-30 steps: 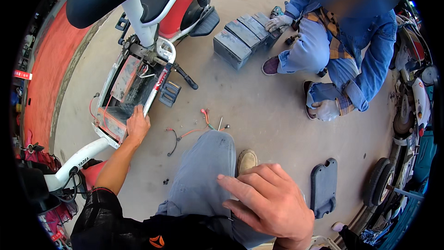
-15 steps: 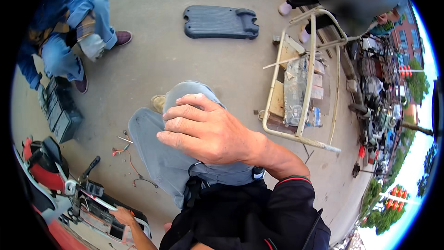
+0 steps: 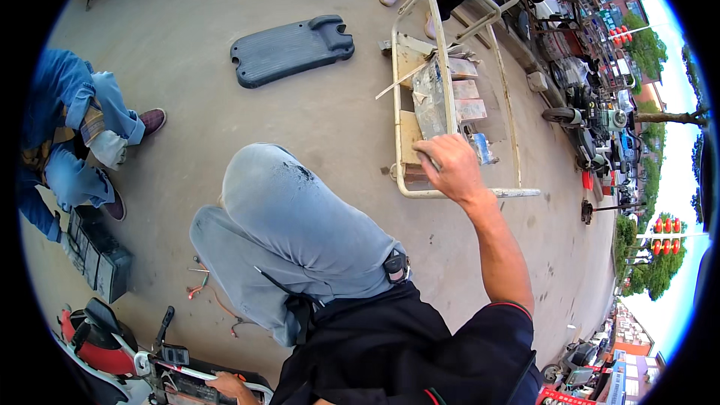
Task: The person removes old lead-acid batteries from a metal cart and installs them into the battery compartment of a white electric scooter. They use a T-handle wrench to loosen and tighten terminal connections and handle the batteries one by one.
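Reaching right hand (image 3: 450,165) into white metal rack (image 3: 450,45), grip unclear; left hand (image 3: 225,384) on scooter (image 3: 161,367).

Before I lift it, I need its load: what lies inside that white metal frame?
Inside the white metal frame lie flat cardboard and wood pieces. The right hand covers whatever lies under it.

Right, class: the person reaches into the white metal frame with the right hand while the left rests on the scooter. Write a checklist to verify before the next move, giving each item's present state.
1. Right hand at the clear-wrapped packet in the white metal frame: ok.
2. Firm grip: cannot tell.
3. Left hand on the scooter: ok.
4. Loose wires near the knee: not ok.
5. Seated co-worker apart: ok.
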`<action>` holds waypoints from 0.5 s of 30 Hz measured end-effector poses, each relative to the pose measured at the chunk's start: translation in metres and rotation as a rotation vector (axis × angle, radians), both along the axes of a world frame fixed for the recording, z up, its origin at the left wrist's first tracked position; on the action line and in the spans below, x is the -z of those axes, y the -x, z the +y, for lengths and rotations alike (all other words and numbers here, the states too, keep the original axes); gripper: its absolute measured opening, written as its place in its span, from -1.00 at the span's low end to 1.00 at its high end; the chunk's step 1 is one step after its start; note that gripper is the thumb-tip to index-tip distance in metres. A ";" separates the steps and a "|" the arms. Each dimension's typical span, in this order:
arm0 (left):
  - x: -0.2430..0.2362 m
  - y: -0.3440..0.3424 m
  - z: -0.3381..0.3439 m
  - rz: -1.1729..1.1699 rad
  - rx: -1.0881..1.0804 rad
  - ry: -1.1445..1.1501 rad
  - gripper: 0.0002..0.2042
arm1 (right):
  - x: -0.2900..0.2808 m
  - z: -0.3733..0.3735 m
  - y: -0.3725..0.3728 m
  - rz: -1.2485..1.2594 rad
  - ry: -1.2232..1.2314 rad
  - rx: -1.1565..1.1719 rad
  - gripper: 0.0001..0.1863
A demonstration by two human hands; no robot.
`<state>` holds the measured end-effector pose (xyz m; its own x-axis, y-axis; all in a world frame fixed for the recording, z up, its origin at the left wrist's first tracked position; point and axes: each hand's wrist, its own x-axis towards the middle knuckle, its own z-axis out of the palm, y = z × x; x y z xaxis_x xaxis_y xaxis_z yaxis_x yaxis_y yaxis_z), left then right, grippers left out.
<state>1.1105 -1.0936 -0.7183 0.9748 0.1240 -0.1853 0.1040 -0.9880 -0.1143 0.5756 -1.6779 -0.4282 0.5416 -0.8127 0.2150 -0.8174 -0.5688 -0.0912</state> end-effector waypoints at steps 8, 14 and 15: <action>0.006 0.007 0.010 -0.033 0.081 0.051 -0.58 | -0.004 -0.005 0.165 0.161 -0.301 0.601 -0.74; 0.016 0.018 0.009 -0.050 0.049 0.050 -0.57 | 0.004 -0.103 0.235 0.275 -0.476 0.615 -0.61; 0.010 0.021 0.002 0.006 -0.088 0.112 -0.58 | 0.015 -0.133 0.229 0.254 -0.453 0.549 -0.58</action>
<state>1.0897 -1.0915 -0.7287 0.9600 0.1870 -0.2083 0.1903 -0.9817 -0.0044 0.3466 -1.8110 -0.4435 0.0214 -0.9593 -0.2817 -0.9996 -0.0253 0.0103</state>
